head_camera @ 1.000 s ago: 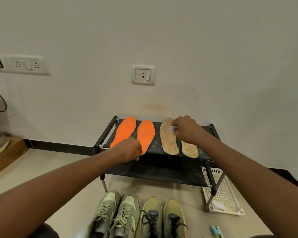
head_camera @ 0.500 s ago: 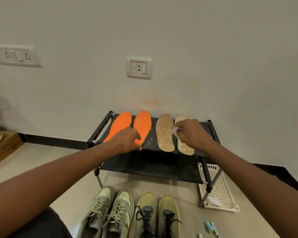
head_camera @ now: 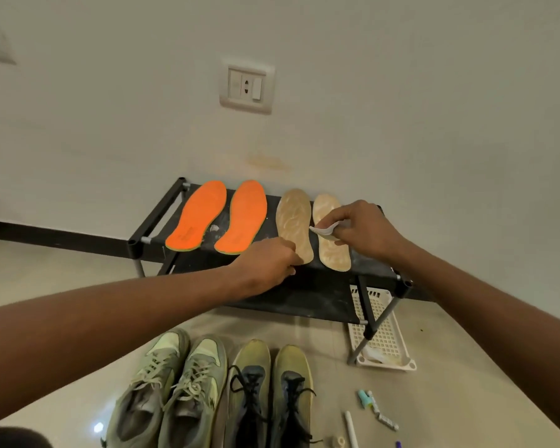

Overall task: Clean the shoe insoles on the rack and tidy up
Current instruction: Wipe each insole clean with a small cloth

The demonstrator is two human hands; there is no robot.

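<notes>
Head: left hand shifted to tan insole.

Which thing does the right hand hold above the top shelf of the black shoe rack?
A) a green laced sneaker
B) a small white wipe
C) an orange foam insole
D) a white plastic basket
B: the right hand pinches a small white wipe over the right one of the two tan insoles, while the orange foam insoles lie untouched on the black shoe rack.
</notes>
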